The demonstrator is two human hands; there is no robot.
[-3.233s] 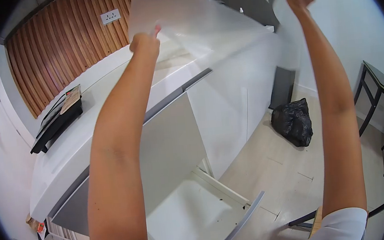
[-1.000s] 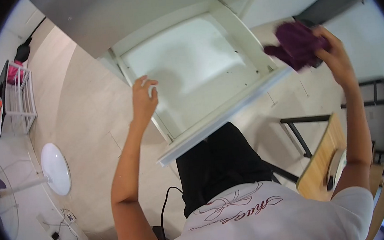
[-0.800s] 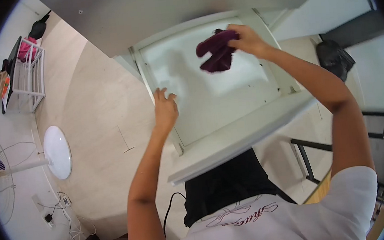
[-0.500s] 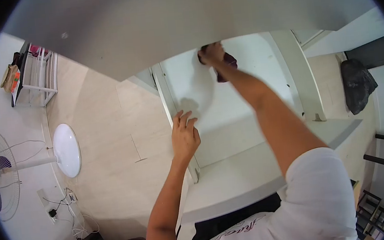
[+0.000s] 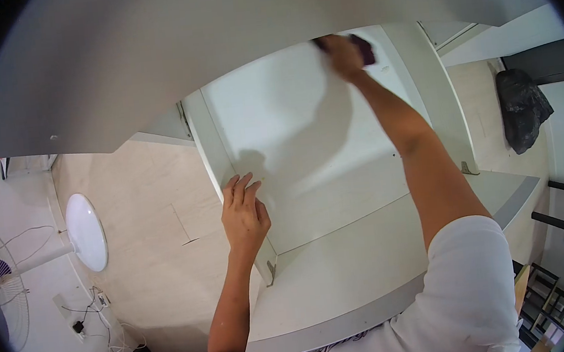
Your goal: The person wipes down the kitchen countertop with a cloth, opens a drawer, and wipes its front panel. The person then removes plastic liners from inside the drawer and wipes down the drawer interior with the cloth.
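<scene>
Right hand (image 5: 344, 54) is on the dark maroon cloth (image 5: 365, 49), at the far end of the pulled-out drawer (image 5: 275, 109). Cloth sits under the palm and fingers; one part pokes out past the right side of the hand, a smaller dark bit past the left. Grip reads as holding the cloth against the drawer floor (hand is blurred, can't make out each finger). Grey panel (image 5: 214, 33) overhangs just beyond, its edge right at the fingertips.

Left hand (image 5: 245, 213) is at the drawer's left wall, fingers loosely bent, slightly apart, well away from the cloth. Can't tell if it touches the wall. Black bag (image 5: 524, 112) is on the floor, right of the drawer.
</scene>
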